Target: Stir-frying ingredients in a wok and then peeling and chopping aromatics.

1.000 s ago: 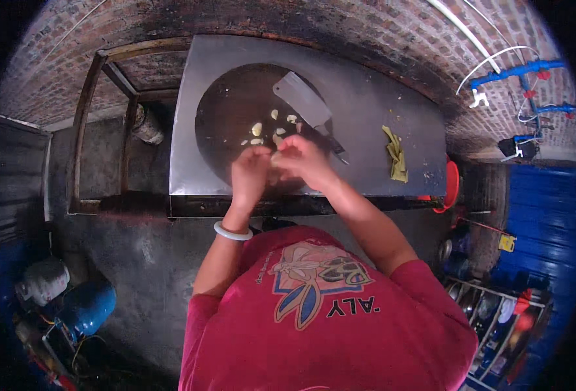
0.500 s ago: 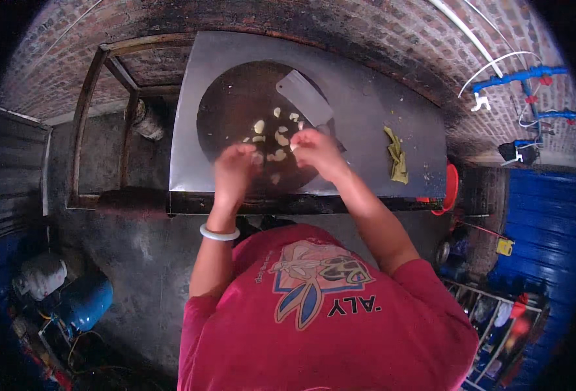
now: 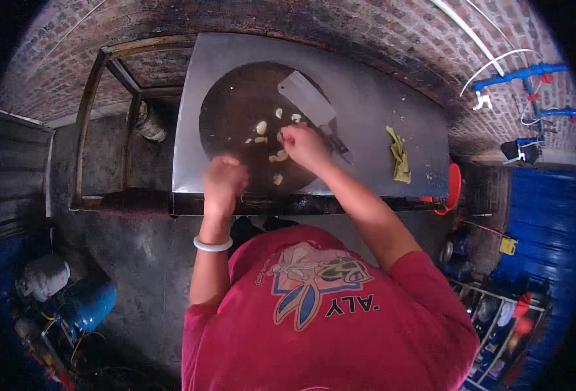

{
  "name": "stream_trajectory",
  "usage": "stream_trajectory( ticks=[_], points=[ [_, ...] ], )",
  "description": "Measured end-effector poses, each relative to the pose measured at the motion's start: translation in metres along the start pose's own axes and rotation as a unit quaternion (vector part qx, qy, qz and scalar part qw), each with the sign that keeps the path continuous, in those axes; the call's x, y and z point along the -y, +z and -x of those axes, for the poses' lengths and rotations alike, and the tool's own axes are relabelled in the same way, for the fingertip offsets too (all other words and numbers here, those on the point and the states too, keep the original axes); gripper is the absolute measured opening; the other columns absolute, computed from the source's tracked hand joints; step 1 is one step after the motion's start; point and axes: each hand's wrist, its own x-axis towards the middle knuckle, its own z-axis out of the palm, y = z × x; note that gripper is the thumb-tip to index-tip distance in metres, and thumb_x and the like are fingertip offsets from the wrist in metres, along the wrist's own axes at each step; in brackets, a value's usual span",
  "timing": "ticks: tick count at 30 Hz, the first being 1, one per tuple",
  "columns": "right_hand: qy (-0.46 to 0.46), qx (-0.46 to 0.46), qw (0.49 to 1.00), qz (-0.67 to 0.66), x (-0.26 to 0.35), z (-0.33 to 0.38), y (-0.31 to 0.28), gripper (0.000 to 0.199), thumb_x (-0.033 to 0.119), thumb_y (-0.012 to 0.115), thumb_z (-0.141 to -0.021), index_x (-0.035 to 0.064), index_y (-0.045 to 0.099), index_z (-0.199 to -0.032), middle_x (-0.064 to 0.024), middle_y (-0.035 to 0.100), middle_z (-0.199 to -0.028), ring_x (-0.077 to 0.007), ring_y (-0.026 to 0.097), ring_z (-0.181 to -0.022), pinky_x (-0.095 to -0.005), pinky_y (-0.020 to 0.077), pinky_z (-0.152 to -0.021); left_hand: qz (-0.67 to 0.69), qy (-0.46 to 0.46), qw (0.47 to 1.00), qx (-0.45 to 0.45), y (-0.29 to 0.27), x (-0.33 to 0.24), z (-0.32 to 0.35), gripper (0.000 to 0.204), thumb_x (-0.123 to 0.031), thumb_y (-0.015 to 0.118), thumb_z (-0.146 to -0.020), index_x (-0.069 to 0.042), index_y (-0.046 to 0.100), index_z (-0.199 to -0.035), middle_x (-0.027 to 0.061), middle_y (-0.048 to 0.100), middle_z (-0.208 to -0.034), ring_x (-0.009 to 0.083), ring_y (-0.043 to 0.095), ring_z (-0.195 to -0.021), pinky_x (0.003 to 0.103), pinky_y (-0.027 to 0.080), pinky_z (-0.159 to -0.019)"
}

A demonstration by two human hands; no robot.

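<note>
Several pale garlic cloves and pieces, one of them a whole peeled garlic clove [image 3: 261,128], lie scattered on a round dark chopping board [image 3: 226,107]. My right hand [image 3: 305,146] is over the middle of the board, its fingers curled and pinched together among the cloves. Whatever is between those fingertips is hidden. At the board's near left edge is my left hand [image 3: 225,181], smeared by motion, with a pale bracelet on its wrist. A cleaver [image 3: 307,98] lies flat on the right side of the board, its handle pointing toward me, beyond my right hand.
The board rests on a metal-topped table [image 3: 366,111] against a brick wall. Crumpled yellow-green leaves [image 3: 398,155] lie at the table's right. A red basin [image 3: 454,188] stands past the right end; a wooden frame [image 3: 87,124] adjoins the left.
My left hand has drawn back toward me and left, away from the cloves. My right hand has shifted slightly left and over the cloves. The cleaver stays in place.
</note>
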Motion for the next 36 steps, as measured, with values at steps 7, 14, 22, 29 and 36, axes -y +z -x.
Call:
stream_trajectory(
  ticks=[7, 14, 22, 29, 36],
  points=[
    [0.099, 0.081, 0.991, -0.050, 0.002, -0.005, -0.005, 0.017, 0.016, 0.069, -0.072, 0.0043, 0.064, -0.083, -0.0175, 0.063, -0.083, -0.0351, 0.063, -0.079, -0.0430, 0.0500, -0.068, -0.041, -0.029, 0.998, 0.028, -0.012, 0.013, 0.015, 0.009, 0.000, 0.055, -0.081, -0.004, 0.061, -0.087, 0.0019, 0.059, -0.074, 0.0079, 0.049, -0.055, 0.019, 0.037, -0.049],
    [-0.003, 0.035, 0.994, 0.103, 0.002, -0.014, 0.010, 0.010, 0.012, 0.066, -0.075, 0.0033, 0.062, -0.079, -0.0130, 0.062, -0.076, -0.0295, 0.062, -0.073, -0.0368, 0.0493, -0.066, 0.033, -0.077, 0.996, 0.038, -0.001, 0.010, 0.015, 0.005, -0.005, 0.057, -0.083, -0.004, 0.061, -0.087, 0.0001, 0.057, -0.071, 0.0065, 0.047, -0.054, 0.018, 0.035, -0.048],
    [-0.171, -0.047, 0.980, -0.085, 0.064, 0.019, -0.030, 0.005, 0.000, 0.063, -0.074, 0.0007, 0.060, -0.078, -0.0113, 0.060, -0.076, -0.0323, 0.060, -0.073, -0.0387, 0.0493, -0.067, -0.051, -0.063, 0.994, 0.068, 0.023, 0.009, 0.003, 0.018, -0.023, 0.062, -0.089, -0.005, 0.062, -0.089, -0.0037, 0.054, -0.067, 0.0039, 0.042, -0.052, 0.019, 0.031, -0.044],
    [0.012, 0.002, 0.960, -0.278, 0.070, 0.032, -0.042, 0.011, 0.005, 0.065, -0.078, -0.0010, 0.063, -0.087, -0.0089, 0.065, -0.075, -0.0139, 0.062, -0.065, -0.0287, 0.0487, -0.058, -0.057, -0.043, 0.993, 0.091, 0.039, -0.001, 0.004, 0.013, -0.016, 0.064, -0.086, -0.003, 0.063, -0.085, 0.0011, 0.063, -0.073, 0.0056, 0.051, -0.058, 0.021, 0.039, -0.049],
    [0.164, 0.066, 0.938, -0.299, 0.078, 0.031, -0.047, 0.009, 0.005, 0.064, -0.079, -0.0019, 0.064, -0.084, -0.0061, 0.066, -0.071, -0.0065, 0.058, -0.061, -0.0246, 0.0466, -0.053, -0.218, 0.191, 0.957, 0.024, 0.040, 0.024, -0.001, 0.012, -0.012, 0.064, -0.086, 0.000, 0.063, -0.086, 0.0021, 0.064, -0.078, 0.0099, 0.056, -0.064, 0.025, 0.046, -0.059]
  ],
)
